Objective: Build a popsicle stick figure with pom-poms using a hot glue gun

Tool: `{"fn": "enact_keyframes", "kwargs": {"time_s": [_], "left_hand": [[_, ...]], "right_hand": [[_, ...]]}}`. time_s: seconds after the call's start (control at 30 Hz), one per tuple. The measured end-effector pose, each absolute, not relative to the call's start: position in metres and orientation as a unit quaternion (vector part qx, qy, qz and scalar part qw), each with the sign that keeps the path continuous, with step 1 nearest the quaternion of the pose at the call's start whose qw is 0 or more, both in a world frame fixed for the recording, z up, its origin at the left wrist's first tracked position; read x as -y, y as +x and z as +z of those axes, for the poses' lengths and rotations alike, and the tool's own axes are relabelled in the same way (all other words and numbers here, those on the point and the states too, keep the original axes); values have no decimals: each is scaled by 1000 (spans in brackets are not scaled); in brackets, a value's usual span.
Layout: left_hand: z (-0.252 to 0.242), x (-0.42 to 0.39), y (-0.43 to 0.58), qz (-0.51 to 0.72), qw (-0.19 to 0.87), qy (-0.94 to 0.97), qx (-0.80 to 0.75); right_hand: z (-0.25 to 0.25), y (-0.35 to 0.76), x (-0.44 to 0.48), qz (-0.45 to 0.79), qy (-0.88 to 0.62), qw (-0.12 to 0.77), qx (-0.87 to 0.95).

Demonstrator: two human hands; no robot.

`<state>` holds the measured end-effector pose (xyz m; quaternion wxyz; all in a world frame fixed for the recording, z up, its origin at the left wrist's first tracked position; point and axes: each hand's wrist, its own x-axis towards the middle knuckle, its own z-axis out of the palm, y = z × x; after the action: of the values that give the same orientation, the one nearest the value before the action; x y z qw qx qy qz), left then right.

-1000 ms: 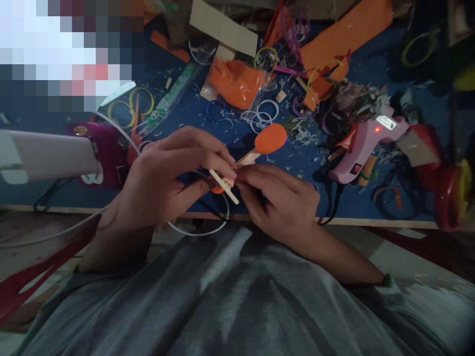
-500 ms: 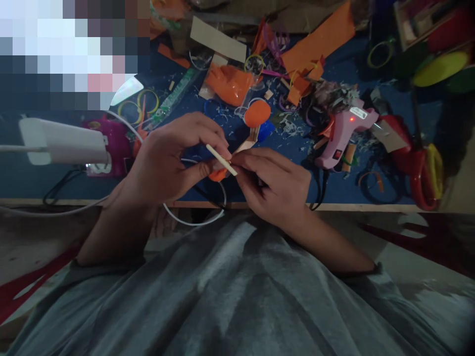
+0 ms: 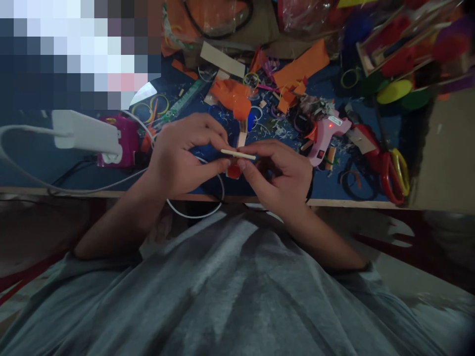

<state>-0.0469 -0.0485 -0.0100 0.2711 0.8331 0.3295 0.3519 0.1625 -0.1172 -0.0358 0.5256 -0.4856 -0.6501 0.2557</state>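
Observation:
Between my two hands is a small craft piece of wooden sticks. A pale stick (image 3: pixel 237 154) lies crosswise at its top, and a wooden strip (image 3: pixel 242 139) leads away from me beneath it. An orange disc (image 3: pixel 242 108) shows at the far end and a red-orange disc (image 3: pixel 233 171) at the near side. My left hand (image 3: pixel 181 155) pinches around the left end of the pale stick with thumb and fingers. On the other side, my right hand (image 3: pixel 284 173) has its thumb and forefinger closed on the stick's right part. How the parts join is hidden by my fingers.
To the right lie a pink glue gun (image 3: pixel 321 141) with a lit red lamp and scissors (image 3: pixel 395 173) with red and yellow handles. A white adapter (image 3: pixel 87 134) is plugged into a magenta box (image 3: pixel 131 138) on the left. Orange sheets (image 3: pixel 302 64) and shreds litter the back.
The pale stick has turned from a steep slant to nearly level. My right thumb has come up against it, and the view has shifted, showing more of the far table.

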Motion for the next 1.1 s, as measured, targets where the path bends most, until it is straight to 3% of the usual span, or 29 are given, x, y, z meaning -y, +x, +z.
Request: {"fn": "enact_keyframes", "kwargs": {"time_s": [0.37,0.87,1.1], "left_hand": [[-6,50,-37,296,361,790,-398],[-22,43,-42,270,359,800,-398],[-26,53,-45,357,440,695,-442]], "right_hand": [[-41,171,116,264,-481,521,654],[-39,181,113,272,-481,466,691],[-29,209,113,366,-462,530,610]]}}
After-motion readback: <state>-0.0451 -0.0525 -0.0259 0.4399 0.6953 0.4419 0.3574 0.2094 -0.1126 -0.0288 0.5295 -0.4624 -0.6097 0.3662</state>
